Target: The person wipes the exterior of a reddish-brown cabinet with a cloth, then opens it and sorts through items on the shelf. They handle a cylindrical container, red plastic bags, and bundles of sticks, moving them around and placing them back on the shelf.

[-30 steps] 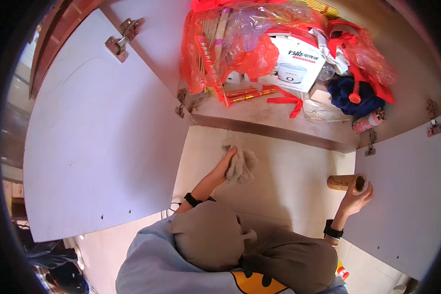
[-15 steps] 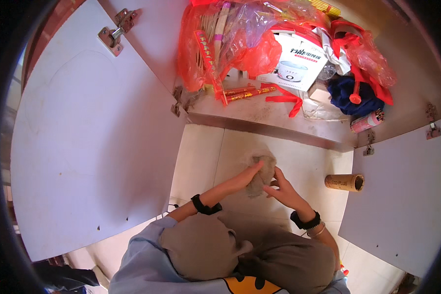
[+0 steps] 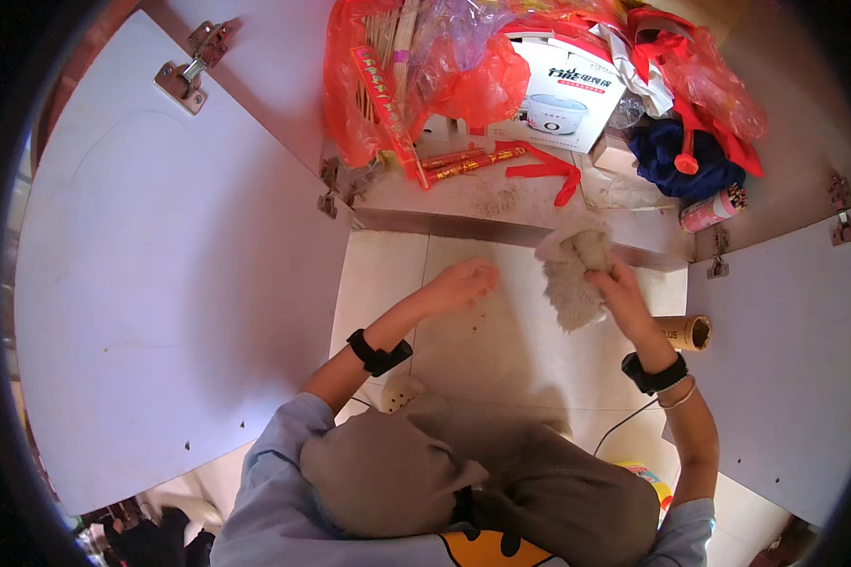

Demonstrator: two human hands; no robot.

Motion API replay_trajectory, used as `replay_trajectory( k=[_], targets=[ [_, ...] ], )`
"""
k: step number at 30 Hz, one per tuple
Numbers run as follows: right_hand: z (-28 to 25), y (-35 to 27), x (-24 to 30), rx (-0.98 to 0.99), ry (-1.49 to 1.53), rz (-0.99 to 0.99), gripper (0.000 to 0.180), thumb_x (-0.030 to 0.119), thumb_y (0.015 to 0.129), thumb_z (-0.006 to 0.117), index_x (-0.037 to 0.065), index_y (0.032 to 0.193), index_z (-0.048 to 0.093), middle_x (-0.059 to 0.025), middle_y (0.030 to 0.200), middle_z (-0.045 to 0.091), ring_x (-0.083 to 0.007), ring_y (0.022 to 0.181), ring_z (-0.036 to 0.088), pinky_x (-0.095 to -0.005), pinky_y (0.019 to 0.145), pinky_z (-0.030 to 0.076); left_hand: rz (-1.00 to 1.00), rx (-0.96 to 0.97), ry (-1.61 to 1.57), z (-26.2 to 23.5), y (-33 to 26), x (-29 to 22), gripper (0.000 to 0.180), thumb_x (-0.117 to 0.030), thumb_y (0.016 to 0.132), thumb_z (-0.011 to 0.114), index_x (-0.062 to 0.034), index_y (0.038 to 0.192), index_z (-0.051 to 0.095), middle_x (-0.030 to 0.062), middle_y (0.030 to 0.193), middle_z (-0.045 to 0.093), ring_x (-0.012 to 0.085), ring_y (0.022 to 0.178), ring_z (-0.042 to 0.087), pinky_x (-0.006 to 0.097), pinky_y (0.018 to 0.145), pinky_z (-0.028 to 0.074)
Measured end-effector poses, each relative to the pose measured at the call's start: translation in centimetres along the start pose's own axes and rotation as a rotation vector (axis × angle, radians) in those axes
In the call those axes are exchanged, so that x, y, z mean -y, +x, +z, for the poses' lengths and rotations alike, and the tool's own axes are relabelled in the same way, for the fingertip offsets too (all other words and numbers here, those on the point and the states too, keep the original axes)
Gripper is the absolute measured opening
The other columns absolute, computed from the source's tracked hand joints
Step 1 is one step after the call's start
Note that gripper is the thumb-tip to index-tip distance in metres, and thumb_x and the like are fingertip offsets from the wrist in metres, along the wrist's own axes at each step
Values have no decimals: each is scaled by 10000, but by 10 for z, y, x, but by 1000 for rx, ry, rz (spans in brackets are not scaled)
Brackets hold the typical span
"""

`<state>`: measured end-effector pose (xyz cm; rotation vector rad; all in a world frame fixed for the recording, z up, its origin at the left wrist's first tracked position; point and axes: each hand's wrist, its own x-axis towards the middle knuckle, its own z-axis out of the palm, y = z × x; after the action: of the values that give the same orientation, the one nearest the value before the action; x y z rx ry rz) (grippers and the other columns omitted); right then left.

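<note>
My right hand (image 3: 624,293) grips a grey-beige fluffy rag (image 3: 577,279) by its right side, lifted at the front edge of the cabinet's bottom shelf. The rag hangs loosely, its upper part near the shelf lip. Apart from it, my left hand (image 3: 463,283) hovers over the tiled floor, fingers loosely bent and somewhat blurred, with no object visible in them. A few small reddish-brown bits (image 3: 475,329) show just below that hand. Dust and crumbs (image 3: 496,197) are scattered on the shelf (image 3: 425,203) beyond the rag.
Open cabinet doors flank me, left (image 3: 161,283) and right (image 3: 785,350). On the shelf are a red bag of sticks (image 3: 373,85), red tubes (image 3: 468,165), a white appliance box (image 3: 567,99), dark blue cloth (image 3: 676,165) and a pink canister (image 3: 714,208). A brown cardboard tube (image 3: 686,333) lies by the right door.
My hands have separated: the right carried the rag up and to the right, while the left let go of it and moved left. The view has shifted slightly.
</note>
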<state>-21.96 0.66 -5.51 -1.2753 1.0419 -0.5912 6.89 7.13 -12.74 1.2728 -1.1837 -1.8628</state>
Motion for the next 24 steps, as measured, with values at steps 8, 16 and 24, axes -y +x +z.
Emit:
replay_trajectory(
  k=[8, 16, 24],
  targets=[
    [-78, 78, 71, -166, -302, -279, 384, 70, 824, 527, 29, 1205, 513, -51, 990, 623, -113, 882, 571, -259, 692, 485, 440, -404, 471, -23, -6, -35, 224, -64, 894, 502, -35, 1112, 541, 43, 1011, 598, 131, 926, 560, 260, 787, 463],
    [-31, 150, 8, -478, -1127, -425, 457, 198, 761, 629, 58, 1169, 478, -243, 1108, 485, -397, 1033, 481, -466, 869, 430, 240, -545, 83, -68, -41, -66, 296, -211, 943, 458, -43, 1175, 533, 97, 1081, 601, 166, 911, 603, 309, 790, 495],
    [21, 146, 5, -421, -838, -815, 274, 65, 787, 592, 44, 1058, 552, -160, 1034, 544, -307, 950, 548, -374, 799, 464, 301, -527, -242, -71, -37, -82, 353, -287, 929, 489, -57, 1193, 526, 79, 1113, 590, 182, 965, 588, 316, 800, 499]
  ],
)
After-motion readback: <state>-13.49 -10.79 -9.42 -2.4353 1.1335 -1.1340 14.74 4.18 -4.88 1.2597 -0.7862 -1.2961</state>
